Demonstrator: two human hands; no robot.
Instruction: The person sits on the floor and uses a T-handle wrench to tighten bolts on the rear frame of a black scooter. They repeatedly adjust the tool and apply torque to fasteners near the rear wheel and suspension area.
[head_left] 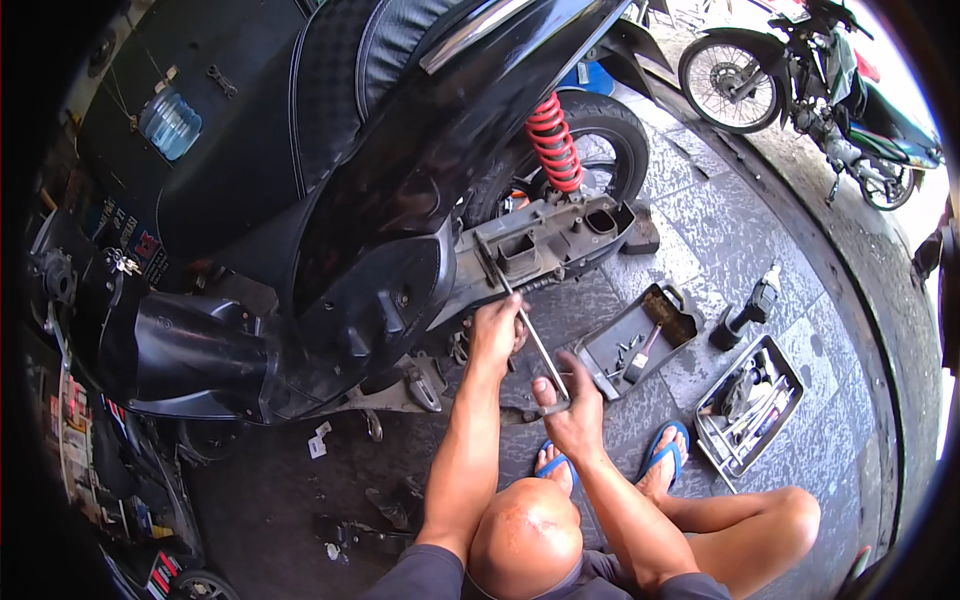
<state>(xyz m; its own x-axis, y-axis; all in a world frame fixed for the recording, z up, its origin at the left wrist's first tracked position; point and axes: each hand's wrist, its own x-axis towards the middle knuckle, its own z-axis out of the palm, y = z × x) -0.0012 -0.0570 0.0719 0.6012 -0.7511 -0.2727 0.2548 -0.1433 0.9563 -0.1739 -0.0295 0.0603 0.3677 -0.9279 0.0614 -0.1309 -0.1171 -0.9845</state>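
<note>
A long thin T-handle wrench [541,345] slants from the scooter's grey engine cover [465,268] down toward me. Its far end meets the cover beside a square opening; the exact fastener there is too small to make out. My left hand [494,338] is closed around the shaft close to the cover. At the near end, my right hand [577,412] grips the crossbar, thumb and fingers about it. Above the cover stands a red coil spring [554,143], in front of the rear wheel [622,150]. The black scooter [380,190] fills the upper left.
A grey tray [600,350] with a brush and small bolts lies right of my hands. Farther right are a black cordless power tool [748,308] and a metal tray [716,440] of hand tools. Another motorcycle [840,110] stands at upper right. My sandalled feet are close below.
</note>
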